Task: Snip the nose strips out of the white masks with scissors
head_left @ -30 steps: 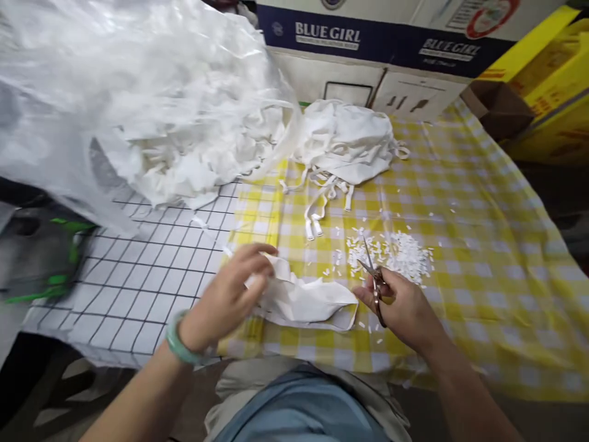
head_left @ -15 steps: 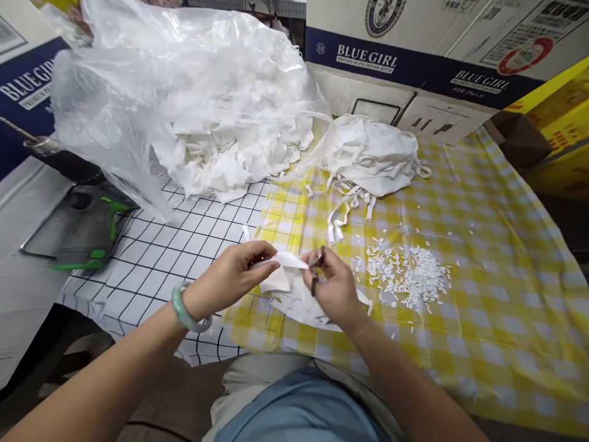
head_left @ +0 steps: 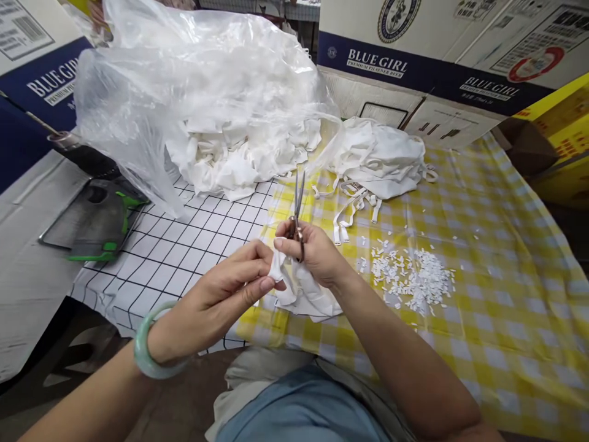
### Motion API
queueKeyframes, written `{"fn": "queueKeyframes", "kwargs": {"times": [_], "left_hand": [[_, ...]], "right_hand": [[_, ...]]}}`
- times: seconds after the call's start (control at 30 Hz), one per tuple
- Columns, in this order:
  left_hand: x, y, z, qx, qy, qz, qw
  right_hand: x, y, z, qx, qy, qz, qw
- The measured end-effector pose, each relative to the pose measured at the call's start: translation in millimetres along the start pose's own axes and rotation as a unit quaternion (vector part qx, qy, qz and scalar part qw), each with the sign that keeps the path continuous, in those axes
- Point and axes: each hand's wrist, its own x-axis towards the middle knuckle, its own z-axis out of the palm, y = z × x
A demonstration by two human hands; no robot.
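My left hand (head_left: 234, 285), with a pale green bangle (head_left: 146, 341) at the wrist, pinches the edge of a white fabric piece (head_left: 313, 301). My right hand (head_left: 317, 252) is closed around a pair of scissors (head_left: 299, 199), whose blades point away from me and stand slightly apart. The thumb of that hand also meets the fabric close to my left fingertips. The rest of the cloth hangs down onto the yellow checked tablecloth (head_left: 483, 294). Folds and fingers partly hide its shape.
A clear plastic bag (head_left: 216, 67) of white cloth pieces stands at the back. To its right lies a white fabric pile (head_left: 377, 156) with dangling straps. Small white clippings (head_left: 427, 279) are scattered at right. Cartons (head_left: 432, 73) and a grey-green device (head_left: 99, 215) edge the table.
The scissors have swung from beside the fabric to pointing away from me. My right hand has moved up and left. My left fingers have shifted lower on the cloth. The view has shifted slightly.
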Motion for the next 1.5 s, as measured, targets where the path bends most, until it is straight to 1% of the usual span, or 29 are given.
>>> {"fn": "queueKeyframes", "kwargs": {"times": [0.07, 0.1, 0.13, 0.17, 0.2, 0.23, 0.27, 0.3, 0.33, 0.37, 0.4, 0.47, 0.53, 0.57, 0.7, 0.93, 1.17, 1.3, 1.5], "left_hand": [[4, -4, 13.5, -0.027, 0.091, 0.026, 0.995], [7, -7, 22.0, -0.069, 0.128, 0.027, 0.989], [10, -10, 31.0, -0.131, 0.154, 0.018, 0.979], [12, -14, 40.0, -0.202, 0.172, 0.002, 0.964], [15, -18, 48.7, -0.267, 0.186, -0.020, 0.945], [16, -21, 56.8, -0.314, 0.198, -0.041, 0.928], [17, -24, 64.0, -0.338, 0.207, -0.060, 0.916], [18, -26, 70.3, -0.340, 0.213, -0.072, 0.913], [17, -27, 75.7, -0.327, 0.213, -0.079, 0.917], [16, -28, 80.4, -0.306, 0.210, -0.079, 0.925], [15, -29, 84.5, -0.283, 0.204, -0.075, 0.934], [13, -28, 91.1, -0.244, 0.187, -0.059, 0.950], [12, -27, 95.7, -0.218, 0.169, -0.043, 0.960], [11, -27, 97.3, -0.206, 0.162, -0.037, 0.964], [12, -26, 99.7, -0.171, 0.152, -0.020, 0.973], [12, -27, 102.9, -0.151, 0.142, 0.002, 0.978], [7, -31, 107.0, -0.181, 0.129, -0.026, 0.975], [6, -32, 109.1, -0.202, 0.133, -0.041, 0.969], [8, -29, 109.5, -0.186, 0.133, -0.045, 0.972]], "right_hand": [[-3, 12, 3, 0.018, -0.020, 0.031, 0.999], [-6, 16, 3, 0.022, -0.027, 0.045, 0.998], [-10, 19, 2, 0.016, -0.030, 0.056, 0.998], [-15, 21, -2, -0.006, -0.026, 0.061, 0.998], [-22, 21, -6, -0.052, -0.011, 0.056, 0.997], [-29, 19, -12, -0.119, 0.018, 0.042, 0.992], [-37, 15, -18, -0.204, 0.051, 0.021, 0.977], [-46, 11, -25, -0.294, 0.082, -0.002, 0.952], [-55, 6, -31, -0.378, 0.101, -0.026, 0.920], [-65, 2, -36, -0.447, 0.104, -0.045, 0.887], [-73, -1, -39, -0.499, 0.093, -0.058, 0.859], [-88, -5, -44, -0.564, 0.056, -0.067, 0.821], [-98, -4, -45, -0.599, 0.038, -0.059, 0.797], [-102, -4, -46, -0.608, 0.035, -0.055, 0.791], [-108, -3, -48, -0.610, 0.041, -0.053, 0.789], [-111, -5, -48, -0.610, 0.044, -0.058, 0.789], [-110, -2, -48, -0.600, 0.047, -0.070, 0.796], [-110, -2, -47, -0.595, 0.051, -0.068, 0.799], [-111, 0, -51, -0.591, 0.050, -0.061, 0.803]]}}
